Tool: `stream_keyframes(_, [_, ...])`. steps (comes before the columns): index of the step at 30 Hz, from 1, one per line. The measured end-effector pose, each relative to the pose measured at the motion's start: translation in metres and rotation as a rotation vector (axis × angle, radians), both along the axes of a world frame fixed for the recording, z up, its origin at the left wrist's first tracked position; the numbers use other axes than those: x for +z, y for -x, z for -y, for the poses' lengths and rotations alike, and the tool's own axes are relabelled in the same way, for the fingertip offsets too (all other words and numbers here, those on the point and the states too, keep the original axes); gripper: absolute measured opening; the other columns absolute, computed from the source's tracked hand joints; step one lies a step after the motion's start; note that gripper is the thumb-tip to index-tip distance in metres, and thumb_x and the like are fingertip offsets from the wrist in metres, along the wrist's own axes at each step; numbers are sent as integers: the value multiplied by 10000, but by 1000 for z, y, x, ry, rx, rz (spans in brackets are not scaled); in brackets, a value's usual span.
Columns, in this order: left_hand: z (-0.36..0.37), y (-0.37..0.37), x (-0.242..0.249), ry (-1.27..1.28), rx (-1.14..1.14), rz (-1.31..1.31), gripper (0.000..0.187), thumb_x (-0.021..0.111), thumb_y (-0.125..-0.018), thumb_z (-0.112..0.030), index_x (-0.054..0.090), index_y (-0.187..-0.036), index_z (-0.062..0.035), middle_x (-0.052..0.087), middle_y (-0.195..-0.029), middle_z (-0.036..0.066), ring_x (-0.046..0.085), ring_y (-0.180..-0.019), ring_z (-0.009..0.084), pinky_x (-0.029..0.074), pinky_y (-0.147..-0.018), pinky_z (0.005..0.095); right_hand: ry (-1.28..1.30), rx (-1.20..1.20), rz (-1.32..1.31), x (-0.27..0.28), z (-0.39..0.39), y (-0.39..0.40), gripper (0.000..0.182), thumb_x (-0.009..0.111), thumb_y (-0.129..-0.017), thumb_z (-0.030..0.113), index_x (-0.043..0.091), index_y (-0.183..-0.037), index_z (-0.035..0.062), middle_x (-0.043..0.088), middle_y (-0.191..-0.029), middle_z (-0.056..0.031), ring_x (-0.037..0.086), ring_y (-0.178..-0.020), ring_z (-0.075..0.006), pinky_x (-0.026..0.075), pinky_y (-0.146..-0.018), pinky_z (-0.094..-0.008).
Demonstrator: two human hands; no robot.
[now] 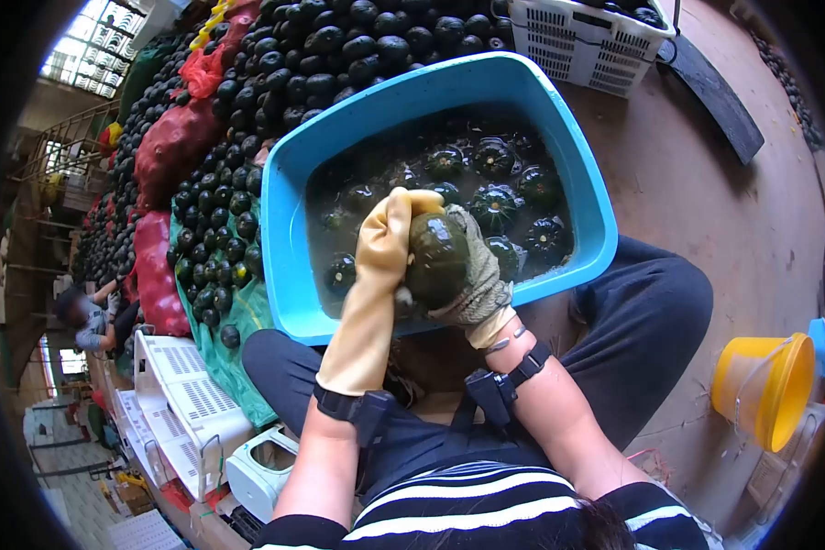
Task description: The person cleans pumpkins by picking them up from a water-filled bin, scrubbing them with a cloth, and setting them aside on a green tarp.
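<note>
Round, dark green squash (437,261): held above the near side of the light-blue plastic tub (566,137). Left hand (390,229), in tan rubber glove (356,330): fingers bent, gripping one side. Right hand (477,270), in grey-green textured fabric glove (493,291): fingers gripping the opposite side

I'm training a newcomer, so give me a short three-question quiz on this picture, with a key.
1. What is held between the left hand and the right hand?
2. True or false: the yellow bucket sits inside the tub.
3. Which hand has rough grey fabric over it: A left, B right, C both?

Key
1. A dark green squash.
2. False; the bucket is outside the tub.
3. B.
</note>
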State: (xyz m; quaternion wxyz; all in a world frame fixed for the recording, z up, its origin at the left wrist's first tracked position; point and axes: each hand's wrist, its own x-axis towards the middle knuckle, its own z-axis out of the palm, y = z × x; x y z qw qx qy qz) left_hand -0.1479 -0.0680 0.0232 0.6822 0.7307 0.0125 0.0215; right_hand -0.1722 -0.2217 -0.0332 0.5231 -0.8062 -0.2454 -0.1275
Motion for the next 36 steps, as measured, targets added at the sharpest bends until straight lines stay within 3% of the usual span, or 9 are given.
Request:
stream_keyframes(5, [24, 51, 32, -749, 79, -22, 695, 687, -1025, -435, 458, -1580, -86, 642, -1383, 264, 654, -1254, 357, 490, -1091, 408, 343, -175, -108, -9, 5, -31, 498, 804, -808, 277, 675, -1239, 62, 724, -1167, -160, 694, -1106, -321, 549, -960, -439])
stream_keyframes(7, [25, 59, 9, -310, 135, -63, 908, 830, -914, -311, 335, -1645, -98, 584, -1446, 205, 595, -1303, 283, 440, -1158, 401, 152, -114, -143, 16, 0, -31, 213, 767, -836, 230, 757, -999, 94, 752, -843, -120, 725, -875, -341, 565, -837, -448])
stream_keyframes(10, [3, 52, 17, 321, 59, -286, 891, 846, -888, -221, 356, -1617, -71, 609, -1406, 133, 592, -1276, 229, 463, -1121, 377, 104, -161, -64, -12, -10, -30, 373, 793, -797, 272, 719, -1110, 83, 732, -1022, -161, 703, -992, -341, 550, -887, -445])
stream_keyframes(15, [-13, 56, 24, -273, -78, -446, 648, 754, -934, -129, 504, -1530, -86, 620, -1403, 129, 604, -1283, 235, 503, -1087, 383, 293, 101, 35, 52, -5, -17, 346, 806, -740, 273, 672, -979, 61, 678, -955, -182, 671, -998, -391, 539, -868, -490])
stream_keyframes(21, [-32, 57, 0, -774, -290, 493, 477, 664, -1035, -257, 575, -1460, -60, 669, -1349, 162, 661, -1224, 268, 523, -1077, 376, 105, 59, 159, 7, -7, -18, 558, 831, -764, 249, 667, -1252, 34, 695, -1153, -192, 658, -1149, -379, 515, -1047, -424])
stream_keyframes(23, [-16, 59, -11, 756, -35, -274, 370, 496, -1115, -206, 603, -1402, 0, 695, -1289, 140, 680, -1158, 234, 542, -1042, 363, -17, 20, 76, 2, -16, -6, 547, 832, -766, 264, 677, -1242, 43, 694, -1149, -193, 652, -1156, -383, 508, -1059, -433])
stream_keyframes(27, [-24, 53, -34, 394, 38, -231, 362, 471, -1148, -214, 595, -1379, 36, 698, -1254, 109, 676, -1143, 197, 559, -1014, 358, 276, 21, -261, 19, -19, -8, 375, 684, -897, 81, 701, -1270, 46, 701, -1259, -190, 615, -1257, -361, 462, -1130, -403])
stream_keyframes(31, [-39, 64, -93, -333, 242, 273, 415, 639, -1081, -289, 609, -1355, 21, 673, -1197, 75, 623, -1077, 156, 508, -992, 309, 203, 144, 144, 25, -22, -8, 224, 714, -829, 125, 675, -1038, 56, 663, -1011, -190, 633, -1055, -411, 489, -975, -510])
stream_keyframes(36, [-33, 85, 4, 193, -17, -241, 478, 650, -1050, -226, 539, -1471, -29, 651, -1336, 110, 608, -1249, 178, 478, -1103, 342, 206, -1, 205, -18, -16, -9, 331, 736, -865, 197, 670, -1135, 16, 680, -1036, -205, 650, -1059, -430, 524, -960, -482])
